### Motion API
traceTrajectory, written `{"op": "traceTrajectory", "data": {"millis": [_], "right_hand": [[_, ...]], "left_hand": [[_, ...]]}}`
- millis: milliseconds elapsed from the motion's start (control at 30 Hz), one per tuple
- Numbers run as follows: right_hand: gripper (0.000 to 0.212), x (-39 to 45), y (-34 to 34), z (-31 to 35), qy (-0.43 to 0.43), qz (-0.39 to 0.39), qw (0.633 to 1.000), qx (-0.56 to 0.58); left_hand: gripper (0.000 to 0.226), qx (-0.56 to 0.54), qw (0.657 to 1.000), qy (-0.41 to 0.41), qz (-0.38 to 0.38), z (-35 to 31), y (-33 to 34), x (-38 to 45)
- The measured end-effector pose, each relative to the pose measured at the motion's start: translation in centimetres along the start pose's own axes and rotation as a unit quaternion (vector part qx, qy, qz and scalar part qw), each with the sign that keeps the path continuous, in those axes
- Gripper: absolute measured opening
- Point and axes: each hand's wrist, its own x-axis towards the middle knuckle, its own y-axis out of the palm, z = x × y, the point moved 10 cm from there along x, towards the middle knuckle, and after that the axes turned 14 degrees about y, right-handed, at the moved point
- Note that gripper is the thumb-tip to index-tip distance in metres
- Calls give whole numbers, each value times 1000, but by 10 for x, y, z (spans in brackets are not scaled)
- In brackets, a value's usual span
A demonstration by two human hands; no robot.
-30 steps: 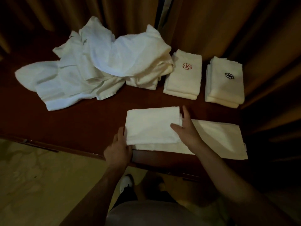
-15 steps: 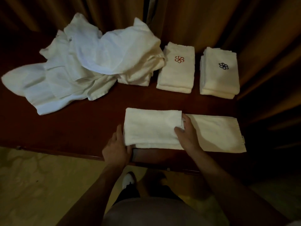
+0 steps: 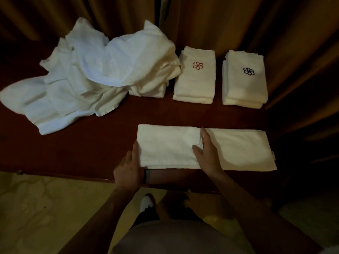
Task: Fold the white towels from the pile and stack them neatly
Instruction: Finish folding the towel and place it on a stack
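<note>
Flat left hand [image 3: 129, 166] and right hand [image 3: 206, 153] press the half-folded towel [image 3: 168, 147], its unfolded length running rightward along the desk [image 3: 91, 149].

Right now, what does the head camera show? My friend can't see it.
Two hands fold a white towel on a dark red table: left hand at its left edge, right hand on the fold. Behind lie an unfolded pile and two folded stacks.
</note>
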Motion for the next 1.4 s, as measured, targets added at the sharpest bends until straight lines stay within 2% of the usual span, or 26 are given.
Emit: {"op": "traceTrajectory", "data": {"millis": [100,200,267,333,367,433,500,600,733,833,933,1100,1267,1333,1400], "right_hand": [[71,-1,1,-4,3,-2,1000,12],[71,3,1,-7,20,-9,1000,13],[71,4,2,-9,25,-11,1000,10],[71,4,4,-11,29,-9,999,14],[70,4,4,-12,32,-10,999,20],[66,5,3,-13,38,-27,999,21],[61,6,1,-11,36,-60,998,7],[55,-2,3,-4,27,-110,993,-29],[51,-9,5,10,-25,-168,978,-121],[52,-8,8,10,-17,-163,972,-167],[54,-14,9,11,-20,-165,973,-159],[57,-18,8,12,-28,-179,975,-131],[54,-15,3,9,-26,-164,984,-64],[51,-15,4,10,-37,-156,983,-87],[49,-15,6,11,-40,-157,980,-113]], "left_hand": [[83,-134,987,20,90,6,-2,2],[80,-308,921,-52,234,9,-15,7],[70,-297,930,-84,197,22,-28,26],[64,-283,946,-123,102,34,-40,53],[60,-294,940,-155,72,38,-35,64],[56,-288,931,-217,51,39,-18,79],[52,-212,938,-270,47,35,-7,84],[42,-136,954,-268,-14,27,-7,83],[35,-148,961,-204,-114,32,-16,81],[34,-148,966,-176,-114,31,-15,84],[34,-158,968,-154,-124,27,-22,84],[47,-179,965,-166,-97,15,-19,71],[42,-213,947,-196,-141,25,-19,59],[41,-192,957,-169,-134,21,-19,63],[41,-111,979,-134,-106,13,-19,69]]}}
